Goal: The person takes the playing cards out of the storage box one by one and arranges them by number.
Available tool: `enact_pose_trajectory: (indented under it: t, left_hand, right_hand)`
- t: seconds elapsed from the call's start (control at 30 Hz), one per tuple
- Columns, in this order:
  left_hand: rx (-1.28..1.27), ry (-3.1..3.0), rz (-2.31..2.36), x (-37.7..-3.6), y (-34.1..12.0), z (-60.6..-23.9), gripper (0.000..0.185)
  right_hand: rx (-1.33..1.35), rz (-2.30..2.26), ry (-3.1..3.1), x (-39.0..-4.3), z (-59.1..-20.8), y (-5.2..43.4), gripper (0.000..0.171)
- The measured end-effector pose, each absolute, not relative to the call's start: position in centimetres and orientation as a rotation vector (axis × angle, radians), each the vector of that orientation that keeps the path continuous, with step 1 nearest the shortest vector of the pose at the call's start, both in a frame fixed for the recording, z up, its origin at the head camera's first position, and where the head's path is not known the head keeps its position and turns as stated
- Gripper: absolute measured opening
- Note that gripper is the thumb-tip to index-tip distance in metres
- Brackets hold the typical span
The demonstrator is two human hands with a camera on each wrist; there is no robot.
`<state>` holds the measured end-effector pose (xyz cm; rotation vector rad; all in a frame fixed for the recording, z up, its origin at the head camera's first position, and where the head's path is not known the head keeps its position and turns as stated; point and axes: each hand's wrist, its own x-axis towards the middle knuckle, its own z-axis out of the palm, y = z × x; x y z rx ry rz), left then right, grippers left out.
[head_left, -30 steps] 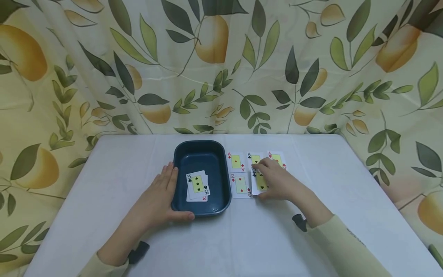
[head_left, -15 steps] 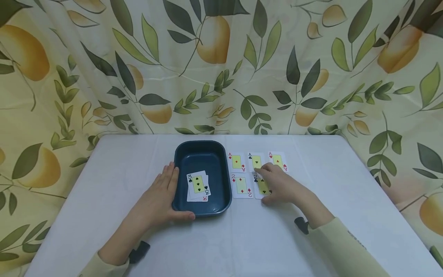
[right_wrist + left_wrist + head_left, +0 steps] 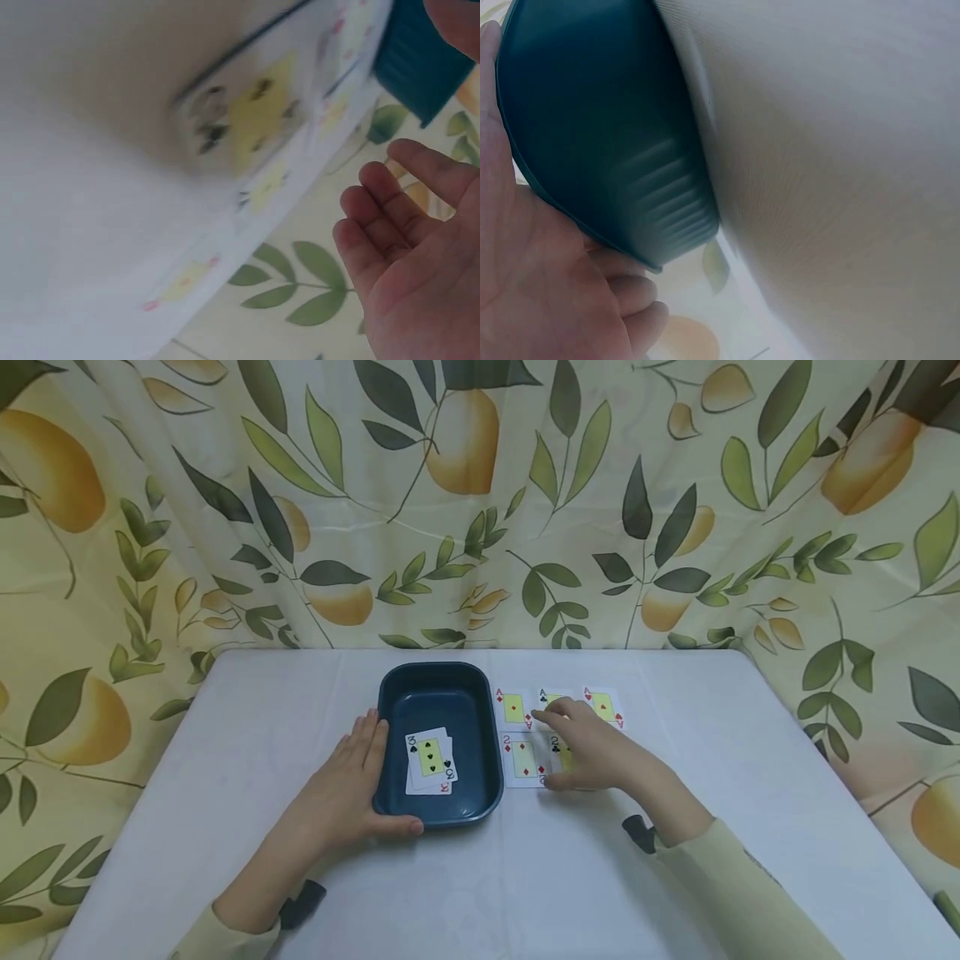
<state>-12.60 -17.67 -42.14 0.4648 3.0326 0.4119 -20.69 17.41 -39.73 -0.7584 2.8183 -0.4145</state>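
Note:
My left hand lies flat along the left side of a dark blue tray, its thumb at the near rim. In the tray, a black three card overlaps a card with a red mark. My right hand hovers over the two of clubs, with fingers spread apart from the thumb and nothing held. To that card's left lies the two of diamonds. Behind are the ace of diamonds, the ace of clubs, partly hidden by my fingers, and the ace of hearts.
A white cloth covers the table. Its far edge meets a curtain printed with fruit and leaves. The two rows of cards sit close against the tray's right side.
The right hand set the two of clubs down beside the two of diamonds and let go. It has since moved a little to the left. The left hand stays on the tray.

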Motion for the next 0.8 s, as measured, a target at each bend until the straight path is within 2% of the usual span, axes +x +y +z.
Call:
enact_pose_trajectory:
  t: [0.37, 0.8]
  left_hand:
    - [0.491, 3.037, 0.404, -12.8, -17.7, -42.2, 0.145]
    - [0.505, 3.02, 0.389, -12.8, -17.8, -42.0, 0.143]
  right_hand:
    - [-0.935, -0.535, 2.776, -20.7, -37.0, 12.4, 0.089]
    - [-1.117, -0.465, 2.687, -21.4, -38.2, 7.0, 0.091]
